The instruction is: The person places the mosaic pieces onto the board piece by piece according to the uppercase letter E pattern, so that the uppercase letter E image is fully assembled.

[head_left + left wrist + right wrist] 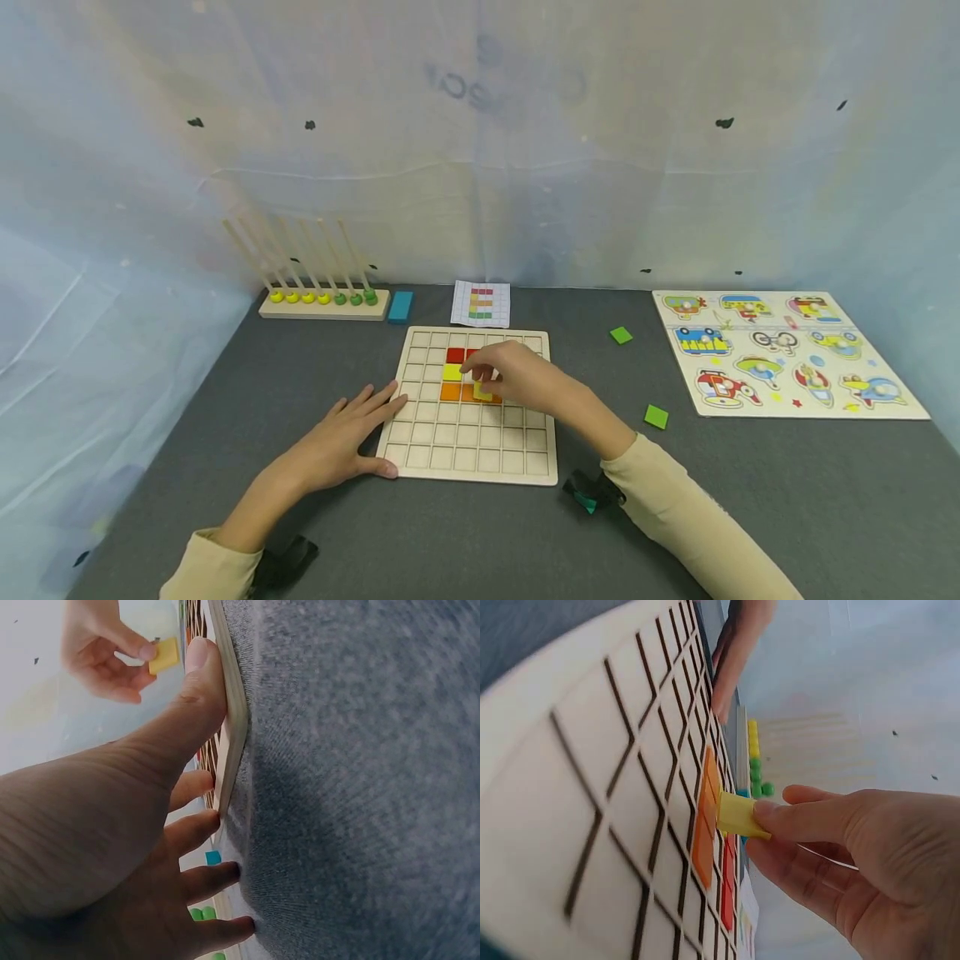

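A square wooden grid board [465, 458] lies flat on the dark table. My right hand [517, 375] pinches a yellow square tile [737, 815] between thumb and fingers, close over the board. Below that tile sits a row of orange tiles [451, 392]. Red tiles [455, 355] and a yellow tile [452, 372] fill cells farther up, partly hidden by the hand. My left hand [337, 442] rests spread at the board's left edge, its thumb on the near corner and fingertips along the side.
Behind the board lies a printed pattern card [482, 304], beside a blue block [401, 307] and a wooden peg rack [324, 310] with yellow and green beads. Two green tiles [656, 417] lie to the right. Farther right is a vehicle picture puzzle [780, 354].
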The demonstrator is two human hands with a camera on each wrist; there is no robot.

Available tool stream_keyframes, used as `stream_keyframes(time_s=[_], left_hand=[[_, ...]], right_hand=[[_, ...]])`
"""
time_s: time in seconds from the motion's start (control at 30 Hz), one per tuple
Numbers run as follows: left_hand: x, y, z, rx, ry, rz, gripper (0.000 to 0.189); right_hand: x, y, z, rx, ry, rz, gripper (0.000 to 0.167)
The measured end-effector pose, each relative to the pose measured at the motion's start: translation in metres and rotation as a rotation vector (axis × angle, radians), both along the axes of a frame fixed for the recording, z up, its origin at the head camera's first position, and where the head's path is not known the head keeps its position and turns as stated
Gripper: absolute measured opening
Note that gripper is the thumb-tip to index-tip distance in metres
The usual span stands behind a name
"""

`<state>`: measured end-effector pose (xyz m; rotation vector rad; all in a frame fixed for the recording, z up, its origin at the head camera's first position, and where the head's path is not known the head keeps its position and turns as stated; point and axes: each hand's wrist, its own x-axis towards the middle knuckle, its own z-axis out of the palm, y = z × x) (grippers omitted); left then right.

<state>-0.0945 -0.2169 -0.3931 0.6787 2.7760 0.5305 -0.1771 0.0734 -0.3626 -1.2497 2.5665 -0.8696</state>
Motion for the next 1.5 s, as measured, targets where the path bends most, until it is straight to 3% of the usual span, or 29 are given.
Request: stream_keyframes(time_s=[0.43,0.73,1.23,1.5], left_hand=[[-0.001,0.001,0.0,-0.004,-0.005,0.0,0.097],[-0.001,0.001,0.001,0.0,0.0,-0.005,0.097],[0.001,0.0,0.002,0.02,0.005,0.004,0.096],[0.001,0.0,0.0,0.012,-0.005,0.013,0.097]], right_hand=[[0.008,-0.035,-0.013,-0.019,-0.058,0.032,0.025],[0.008,-0.041,-0.022,0.011,-0.026,0.018,0.024],[0.01,-0.04,-0.021,0.01,-0.056,0.02,0.024],[-0.001,-0.009,-0.019,-0.079,-0.056,-0.03,0.023]])
